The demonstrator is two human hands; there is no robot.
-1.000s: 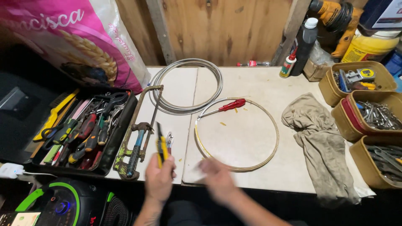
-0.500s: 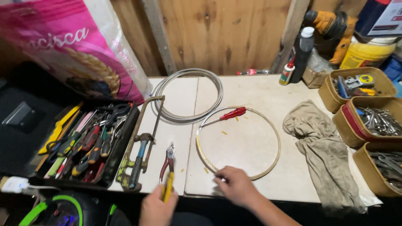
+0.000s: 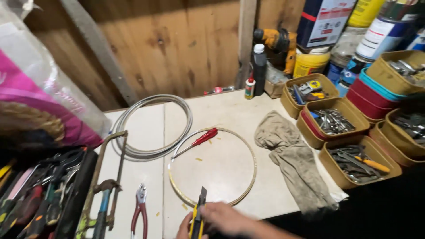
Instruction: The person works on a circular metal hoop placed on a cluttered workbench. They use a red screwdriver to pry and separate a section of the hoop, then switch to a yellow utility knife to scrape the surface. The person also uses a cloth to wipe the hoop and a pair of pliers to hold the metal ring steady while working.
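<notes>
Both hands, left hand (image 3: 185,229) and right hand (image 3: 223,218), clamp the utility knife (image 3: 198,214); its exposed blade could slip and cut the near wire hoop (image 3: 212,166).

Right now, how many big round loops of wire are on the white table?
2. A grey coiled cable lies at the back left of the white table; a thin yellowish wire ring lies in front of it, toward the near edge. None seems hidden.

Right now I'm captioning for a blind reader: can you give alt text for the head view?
Two hands, left hand and right hand, hold a yellow utility knife, blade out, at the near edge of a yellowish cable ring on a pale workbench. Red-handled pliers, a red screwdriver and a rag lie around.
</notes>
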